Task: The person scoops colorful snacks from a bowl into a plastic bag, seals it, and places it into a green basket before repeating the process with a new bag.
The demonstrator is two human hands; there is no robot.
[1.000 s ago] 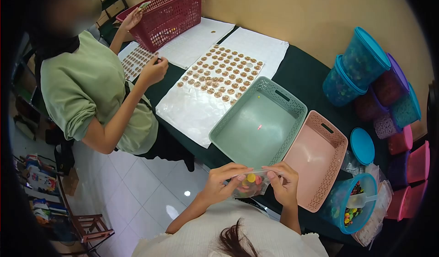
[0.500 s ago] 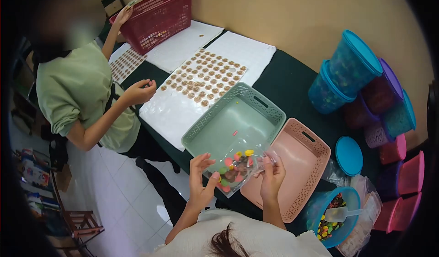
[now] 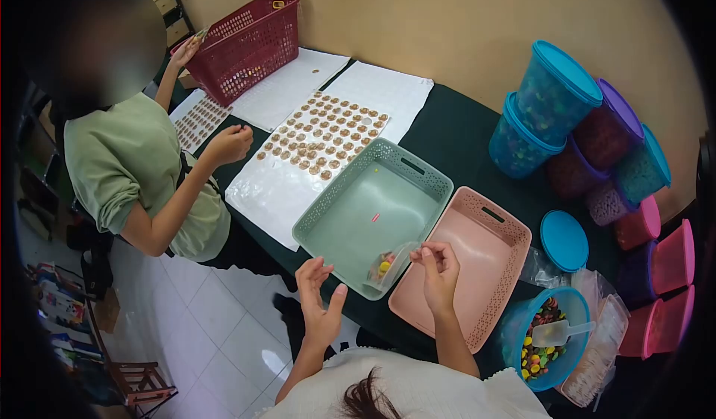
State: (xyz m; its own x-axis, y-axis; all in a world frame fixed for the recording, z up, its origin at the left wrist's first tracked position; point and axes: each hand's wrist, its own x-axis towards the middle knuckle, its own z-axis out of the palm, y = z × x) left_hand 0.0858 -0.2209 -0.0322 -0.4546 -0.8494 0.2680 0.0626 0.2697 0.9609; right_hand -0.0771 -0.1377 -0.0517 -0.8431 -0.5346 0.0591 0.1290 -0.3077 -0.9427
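The fingers of the right hand [image 3: 441, 279] pinch the upper end of a clear bag [image 3: 383, 265], which contains coloured pieces. The bag is positioned over the near corner of the green tray [image 3: 359, 183]; contact between them cannot be determined. Clock positions are taken from the bag, with 12 at the top of the view. At 8 o'clock, the left hand [image 3: 321, 300] is apart from the bag, its fingers spread and slightly curved. At 3 o'clock: pink tray [image 3: 477, 270], beside the green tray. At 4 o'clock: blue tub [image 3: 513, 333], containing coloured sweets and a scoop [image 3: 550, 335]. At 11 o'clock: a sheet of round brown pieces [image 3: 328, 130]; any lettering is too small to read. At 9 o'clock: printed packs [image 3: 56, 296], text illegible. At 10 o'clock: a co-worker [image 3: 145, 169] in a green top.
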